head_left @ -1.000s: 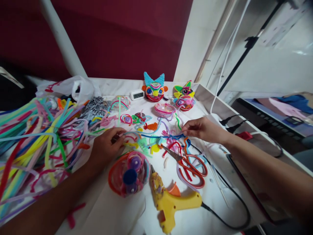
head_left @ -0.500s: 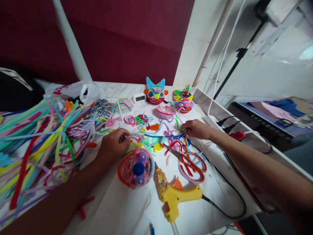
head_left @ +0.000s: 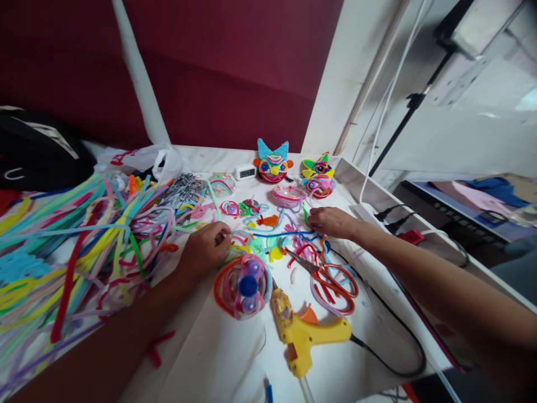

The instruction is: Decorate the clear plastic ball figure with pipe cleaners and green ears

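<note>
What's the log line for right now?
left hand: fingers curled, hold unclear | right hand: by blue strip, hold unclear | yellow glue gun: lying down | orange-handled scissors: lying beyond it

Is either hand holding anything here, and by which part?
Cannot be told: the right hand is at the right end of a blue pipe cleaner, grip unclear; same for the left hand.
</note>
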The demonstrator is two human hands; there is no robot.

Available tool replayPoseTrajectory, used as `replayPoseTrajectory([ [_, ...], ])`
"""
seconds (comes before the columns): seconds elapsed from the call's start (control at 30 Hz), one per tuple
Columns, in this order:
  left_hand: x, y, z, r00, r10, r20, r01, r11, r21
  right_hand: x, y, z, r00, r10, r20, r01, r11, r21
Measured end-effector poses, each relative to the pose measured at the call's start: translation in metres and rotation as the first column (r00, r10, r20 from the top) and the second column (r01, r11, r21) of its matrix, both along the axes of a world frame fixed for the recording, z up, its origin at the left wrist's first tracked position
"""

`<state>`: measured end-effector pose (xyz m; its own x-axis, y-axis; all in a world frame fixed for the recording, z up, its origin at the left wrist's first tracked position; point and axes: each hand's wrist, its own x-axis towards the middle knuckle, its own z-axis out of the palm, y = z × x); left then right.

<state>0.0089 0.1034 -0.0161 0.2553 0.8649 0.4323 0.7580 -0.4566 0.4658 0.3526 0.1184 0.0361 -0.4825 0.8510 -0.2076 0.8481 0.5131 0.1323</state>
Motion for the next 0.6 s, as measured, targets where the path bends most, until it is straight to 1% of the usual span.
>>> replayPoseTrajectory([
  [0.1,0.000,0.000,0.000,1.000,0.001,0.002,-0.001,1.000,-0.001,-0.003,0.002,0.007,0.998,-0.032,-0.053,0.035,0.997,0.063],
  [0.17,0.000,0.000,0.000,1.000,0.000,0.002,0.000,1.000,-0.006,-0.010,0.000,0.014,0.992,-0.014,-0.123,0.027,0.994,0.108],
  [0.23,0.000,0.000,0.000,1.000,-0.003,-0.001,0.003,1.000,-0.015,-0.020,-0.005,0.021,0.978,0.051,-0.202,-0.028,0.993,0.116],
  [0.3,0.000,0.000,0.000,1.000,-0.003,-0.003,0.003,1.000,-0.025,-0.033,-0.011,0.023,0.952,0.140,-0.271,-0.125,0.989,0.073],
  [0.37,0.001,0.000,0.000,1.000,0.004,-0.005,-0.005,0.999,-0.032,-0.044,-0.016,0.022,0.921,0.213,-0.326,-0.216,0.976,0.026],
  [0.43,0.001,0.000,0.000,1.000,0.009,-0.011,-0.009,0.999,-0.040,-0.053,-0.018,0.017,0.900,0.249,-0.358,-0.266,0.964,0.002],
  [0.5,0.001,0.000,0.001,1.000,0.007,-0.017,-0.008,0.999,-0.046,-0.059,-0.018,0.013,0.891,0.257,-0.375,-0.277,0.961,-0.001],
  [0.6,0.002,0.000,0.002,1.000,0.004,-0.024,-0.005,0.999,-0.041,-0.061,-0.014,0.011,0.885,0.237,-0.400,-0.249,0.968,0.024],
])
